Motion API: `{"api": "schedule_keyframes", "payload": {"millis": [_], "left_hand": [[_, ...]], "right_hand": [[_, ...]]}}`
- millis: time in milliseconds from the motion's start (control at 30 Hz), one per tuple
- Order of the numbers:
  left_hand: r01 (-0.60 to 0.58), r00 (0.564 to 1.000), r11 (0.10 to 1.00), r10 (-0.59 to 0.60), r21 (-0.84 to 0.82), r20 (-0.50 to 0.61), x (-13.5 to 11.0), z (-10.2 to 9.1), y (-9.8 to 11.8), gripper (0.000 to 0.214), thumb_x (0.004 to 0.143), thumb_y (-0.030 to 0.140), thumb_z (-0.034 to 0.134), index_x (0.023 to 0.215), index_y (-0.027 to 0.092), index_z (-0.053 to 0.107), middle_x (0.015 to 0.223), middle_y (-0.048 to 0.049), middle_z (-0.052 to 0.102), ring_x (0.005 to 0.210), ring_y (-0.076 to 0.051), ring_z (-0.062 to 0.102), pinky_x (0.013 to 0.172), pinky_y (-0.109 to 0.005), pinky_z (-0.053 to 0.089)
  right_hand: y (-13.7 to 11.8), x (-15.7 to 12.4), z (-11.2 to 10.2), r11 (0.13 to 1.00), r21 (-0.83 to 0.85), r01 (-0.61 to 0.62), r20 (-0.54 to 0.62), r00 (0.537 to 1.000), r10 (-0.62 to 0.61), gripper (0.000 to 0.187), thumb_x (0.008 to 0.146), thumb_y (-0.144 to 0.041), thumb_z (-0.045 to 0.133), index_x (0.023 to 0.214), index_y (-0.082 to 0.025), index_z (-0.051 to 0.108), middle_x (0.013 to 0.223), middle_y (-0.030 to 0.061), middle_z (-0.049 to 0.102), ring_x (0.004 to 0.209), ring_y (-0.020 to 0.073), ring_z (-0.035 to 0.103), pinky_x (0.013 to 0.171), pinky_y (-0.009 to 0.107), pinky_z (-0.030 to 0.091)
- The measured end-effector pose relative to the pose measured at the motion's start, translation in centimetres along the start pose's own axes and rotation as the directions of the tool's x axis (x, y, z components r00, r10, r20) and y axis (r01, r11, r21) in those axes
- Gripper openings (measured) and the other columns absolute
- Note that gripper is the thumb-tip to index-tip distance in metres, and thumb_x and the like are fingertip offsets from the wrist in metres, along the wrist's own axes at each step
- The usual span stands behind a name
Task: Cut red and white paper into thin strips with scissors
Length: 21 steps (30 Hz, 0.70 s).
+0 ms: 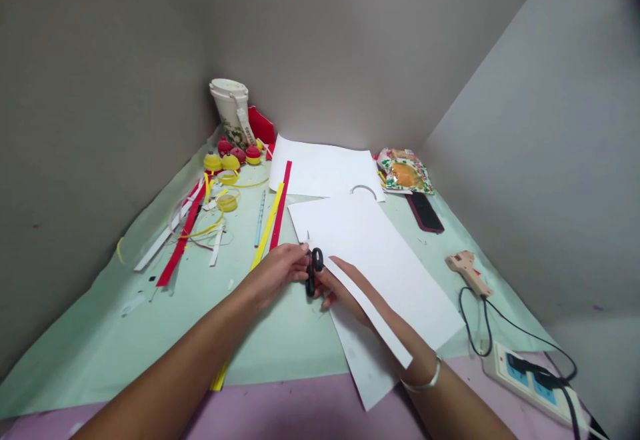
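My right hand (345, 288) is closed round the black handles of a pair of scissors (313, 271), whose thin blades point away from me along the left edge of a large white sheet (385, 263). A long white strip (373, 317), cut from that edge, lies across my right hand and wrist. My left hand (277, 272) is just left of the scissors, its fingertips pinched at the sheet's edge beside the handles. Both forearms reach in from the bottom of the view.
On the pale green mat (150, 333) lie red and yellow paper strips (275, 217), yellow rings, small red and yellow balls (233, 159), a lidded cup (231, 110), a second white sheet (323, 168), a snack packet (405, 173), a phone (425, 212), a glue gun (467, 272) and a power strip (530, 380).
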<state>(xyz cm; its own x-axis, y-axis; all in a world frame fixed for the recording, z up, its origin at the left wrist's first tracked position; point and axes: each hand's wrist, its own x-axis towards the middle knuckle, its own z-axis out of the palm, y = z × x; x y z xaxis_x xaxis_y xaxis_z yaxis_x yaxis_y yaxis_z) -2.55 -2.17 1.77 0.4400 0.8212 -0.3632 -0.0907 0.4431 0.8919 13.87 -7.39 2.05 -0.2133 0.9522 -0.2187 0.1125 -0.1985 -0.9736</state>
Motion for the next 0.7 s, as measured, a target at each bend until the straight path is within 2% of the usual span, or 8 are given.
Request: {"api": "schedule_keyframes", "payload": {"millis": [167,267,367,467,567,633,700], "left_hand": [[-0.004,0.997,0.997,0.010,0.073,-0.081,-0.1,0.4,0.0,0.035,0.073,0.044,0.068,0.089,0.013,0.063,0.090,-0.0113,0.069,0.087,-0.023,0.064,0.080,-0.037,0.048],[-0.072,0.992,0.977,0.092,0.202,-0.091,-0.3,0.5,0.0,0.027,0.072,0.038,0.066,0.084,0.014,0.065,0.086,-0.0105,0.069,0.081,-0.023,0.064,0.076,-0.036,0.049],[-0.149,0.979,0.907,0.190,0.393,-0.069,-0.4,0.4,-0.1,0.023,0.072,0.035,0.063,0.084,0.016,0.068,0.084,-0.0095,0.071,0.077,-0.024,0.065,0.069,-0.034,0.048],[-0.153,0.959,0.827,0.257,0.541,-0.121,0.2,-0.4,0.1,0.021,0.072,0.033,0.060,0.085,0.017,0.068,0.084,-0.0087,0.071,0.075,-0.024,0.065,0.066,-0.033,0.048],[-0.102,0.925,0.840,0.278,0.533,-0.261,2.0,-1.5,0.8,0.025,0.073,0.031,0.060,0.093,0.018,0.065,0.081,-0.0080,0.070,0.071,-0.022,0.065,0.062,-0.032,0.049],[-0.051,0.917,0.884,0.225,0.464,-0.328,3.6,-1.9,1.5,0.023,0.071,0.026,0.061,0.092,0.017,0.062,0.079,-0.0083,0.069,0.070,-0.022,0.066,0.060,-0.031,0.050],[0.022,0.936,0.927,0.113,0.373,-0.335,5.0,-2.1,2.1,0.015,0.069,0.021,0.061,0.083,0.016,0.060,0.075,-0.0089,0.068,0.066,-0.021,0.066,0.058,-0.030,0.051]], "right_hand": [[1.6,0.6,0.7,0.986,0.168,-0.013,-0.067,0.997,0.025,0.037,0.089,-0.050,0.050,0.093,-0.015,0.063,0.077,0.0057,0.065,0.061,0.0153,0.063,0.053,0.027,0.053],[1.9,0.8,0.7,0.982,0.189,0.022,-0.047,0.999,-0.013,0.039,0.090,-0.051,0.049,0.092,-0.015,0.064,0.078,0.0064,0.066,0.060,0.0141,0.063,0.050,0.024,0.049],[1.8,1.0,0.6,0.968,0.250,0.009,-0.033,0.999,-0.001,0.039,0.088,-0.051,0.054,0.095,-0.014,0.065,0.080,0.0079,0.068,0.060,0.0137,0.062,0.051,0.023,0.047],[1.7,1.2,0.5,0.909,0.405,-0.099,0.028,0.995,0.096,0.033,0.084,-0.046,0.062,0.091,-0.014,0.066,0.076,0.0083,0.069,0.062,0.0152,0.063,0.052,0.023,0.047],[1.7,1.1,0.4,0.834,0.530,-0.155,0.068,0.988,0.140,0.025,0.079,-0.037,0.068,0.086,-0.013,0.067,0.076,0.0094,0.070,0.064,0.0160,0.064,0.055,0.024,0.048],[1.9,1.0,0.2,0.799,0.577,-0.170,0.078,0.985,0.153,0.024,0.076,-0.033,0.070,0.087,-0.012,0.068,0.080,0.0118,0.071,0.067,0.0171,0.065,0.056,0.025,0.049],[2.2,1.0,0.0,0.765,0.616,-0.187,0.079,0.981,0.177,0.029,0.075,-0.034,0.069,0.090,-0.009,0.069,0.082,0.0147,0.072,0.068,0.0180,0.067,0.054,0.024,0.049]]}}
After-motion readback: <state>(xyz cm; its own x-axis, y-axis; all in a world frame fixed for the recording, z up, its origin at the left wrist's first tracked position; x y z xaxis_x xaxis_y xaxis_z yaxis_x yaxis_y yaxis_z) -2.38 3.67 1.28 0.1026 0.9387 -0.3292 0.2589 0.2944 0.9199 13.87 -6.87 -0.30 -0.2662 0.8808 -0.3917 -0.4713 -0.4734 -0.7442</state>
